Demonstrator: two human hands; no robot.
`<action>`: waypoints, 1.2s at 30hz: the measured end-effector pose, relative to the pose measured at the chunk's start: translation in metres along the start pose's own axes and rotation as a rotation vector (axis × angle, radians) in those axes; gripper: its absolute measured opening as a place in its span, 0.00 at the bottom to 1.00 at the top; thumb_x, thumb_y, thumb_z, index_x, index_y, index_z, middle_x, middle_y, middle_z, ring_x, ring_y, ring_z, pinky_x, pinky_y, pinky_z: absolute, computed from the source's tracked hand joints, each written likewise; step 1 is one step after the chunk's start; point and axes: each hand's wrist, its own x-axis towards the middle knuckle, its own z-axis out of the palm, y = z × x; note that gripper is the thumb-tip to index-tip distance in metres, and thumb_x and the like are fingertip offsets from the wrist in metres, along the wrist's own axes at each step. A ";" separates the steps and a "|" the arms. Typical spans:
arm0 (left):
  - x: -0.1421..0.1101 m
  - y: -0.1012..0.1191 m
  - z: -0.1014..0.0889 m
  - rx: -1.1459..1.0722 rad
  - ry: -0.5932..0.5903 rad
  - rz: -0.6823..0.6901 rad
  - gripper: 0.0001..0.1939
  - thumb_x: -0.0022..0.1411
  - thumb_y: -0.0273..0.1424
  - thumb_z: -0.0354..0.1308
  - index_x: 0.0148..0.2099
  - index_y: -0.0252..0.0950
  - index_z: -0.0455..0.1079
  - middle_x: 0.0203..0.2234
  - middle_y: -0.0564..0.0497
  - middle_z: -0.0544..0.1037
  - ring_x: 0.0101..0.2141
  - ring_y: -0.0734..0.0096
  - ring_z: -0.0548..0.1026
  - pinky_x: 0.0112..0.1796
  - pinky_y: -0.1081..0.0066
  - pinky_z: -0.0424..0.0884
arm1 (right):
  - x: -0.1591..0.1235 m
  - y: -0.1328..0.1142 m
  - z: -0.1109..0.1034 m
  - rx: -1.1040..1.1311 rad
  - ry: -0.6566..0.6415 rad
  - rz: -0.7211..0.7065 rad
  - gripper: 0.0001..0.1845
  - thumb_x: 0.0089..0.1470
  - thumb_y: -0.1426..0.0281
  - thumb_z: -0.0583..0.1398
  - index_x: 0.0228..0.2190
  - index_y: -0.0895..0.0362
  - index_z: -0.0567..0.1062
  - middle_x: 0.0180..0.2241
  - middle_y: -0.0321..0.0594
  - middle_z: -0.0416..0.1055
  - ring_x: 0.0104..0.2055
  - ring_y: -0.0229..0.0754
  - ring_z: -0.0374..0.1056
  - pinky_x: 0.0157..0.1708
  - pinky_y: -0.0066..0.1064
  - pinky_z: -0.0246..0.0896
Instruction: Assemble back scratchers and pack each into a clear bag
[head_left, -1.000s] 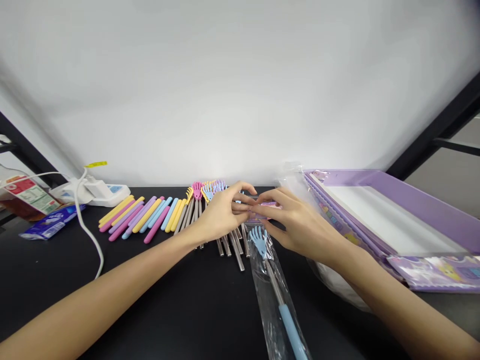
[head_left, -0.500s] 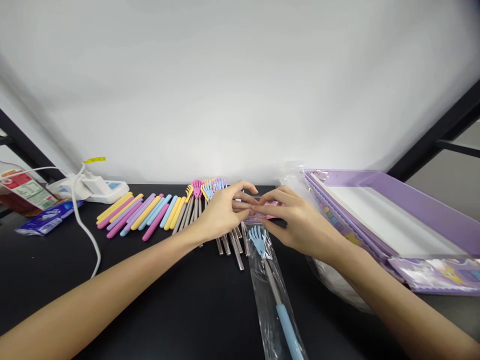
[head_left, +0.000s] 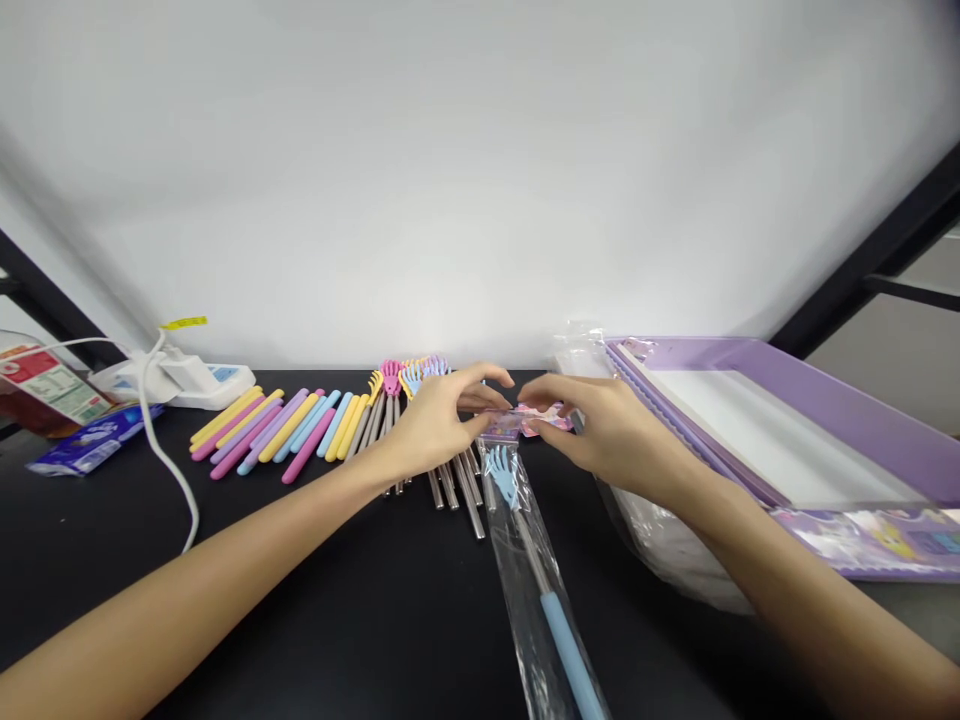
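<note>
Left hand (head_left: pixel 439 425) pinches bag (head_left: pixel 523 605) top, seemingly steadying it;
right hand (head_left: pixel 626 435) curls over pink card (head_left: pixel 541 411); can't tell from here if gripping; scratcher (head_left: pixel 559 620) inside bag, claw end nearest hands

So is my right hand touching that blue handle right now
Apart. The head view shows the blue handle lying nearer you than your right hand, with black table visible between them.
</note>
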 end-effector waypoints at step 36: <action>0.004 0.000 -0.014 -0.182 0.098 -0.235 0.13 0.65 0.37 0.61 0.47 0.38 0.64 0.34 0.49 0.77 0.35 0.66 0.78 0.37 0.63 0.79 | -0.029 -0.038 0.005 0.037 -0.363 0.374 0.16 0.55 0.65 0.60 0.20 0.53 0.61 0.17 0.32 0.61 0.21 0.36 0.55 0.20 0.30 0.48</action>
